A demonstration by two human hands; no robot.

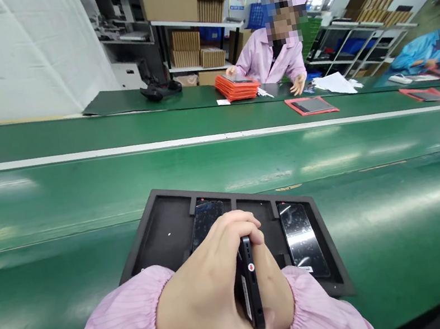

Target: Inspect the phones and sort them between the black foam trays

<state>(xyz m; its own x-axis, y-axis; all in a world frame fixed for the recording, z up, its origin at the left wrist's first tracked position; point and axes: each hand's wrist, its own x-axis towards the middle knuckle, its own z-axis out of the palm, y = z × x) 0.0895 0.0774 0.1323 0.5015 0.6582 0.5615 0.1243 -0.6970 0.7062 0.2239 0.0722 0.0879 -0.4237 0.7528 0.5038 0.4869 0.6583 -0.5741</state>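
Observation:
A black smartphone [252,295] stands on edge between my two hands, its narrow end with a small red-and-white round sticker facing me. My left hand [209,297] wraps round it from the left, fingers curled over the far top edge. From the other side my right hand [273,285] presses against it, mostly hidden behind the phone and my left hand. Beneath them lies a black foam tray [149,199] with compartments. One dark phone [208,217] rests in its middle part, partly covered by my left hand, and another glossy phone [303,240] lies in the right compartment.
A green workbench [404,222] surrounds the tray, with a white strip [115,151] running across behind it. Beyond, a co-worker in pink [269,56] sits by a stack of red-edged sleeves [236,88]. Another person in blue [417,53] works at far right. Shelves with cartons [186,48] stand behind.

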